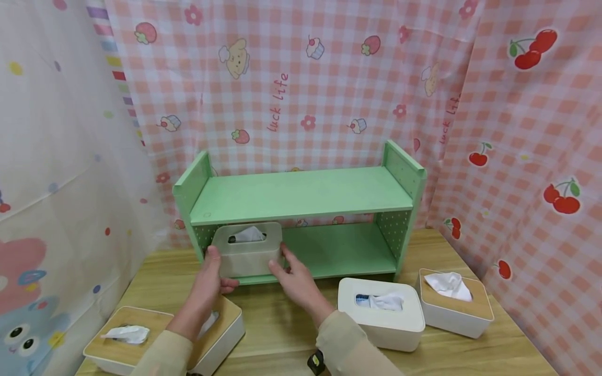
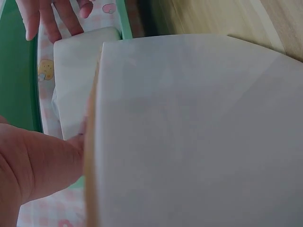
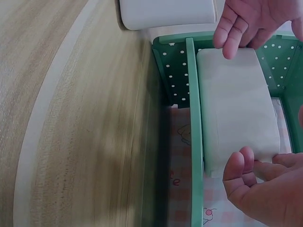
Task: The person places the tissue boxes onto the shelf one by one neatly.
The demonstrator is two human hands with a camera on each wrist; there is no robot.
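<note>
A beige tissue box (image 1: 250,262) with a white tissue in its slot stands at the left end of the lower shelf of a green rack (image 1: 301,193). My left hand (image 1: 205,279) touches the box's left end with the thumb side, its other fingers lying in front. At the opposite end, my right hand (image 1: 298,282) touches the right side near the front corner. In the right wrist view, the box (image 3: 239,104) lies between both hands, whose fingers are mostly extended. The box's back is hidden.
Two wooden-lidded tissue boxes, one at far left (image 1: 119,352) and one partly under my left arm (image 1: 228,334), stand on the table (image 1: 277,334). A white-lidded box (image 1: 381,334) and another wooden-lidded box (image 1: 453,316) stand at right. Patterned curtains (image 1: 329,78) hang around.
</note>
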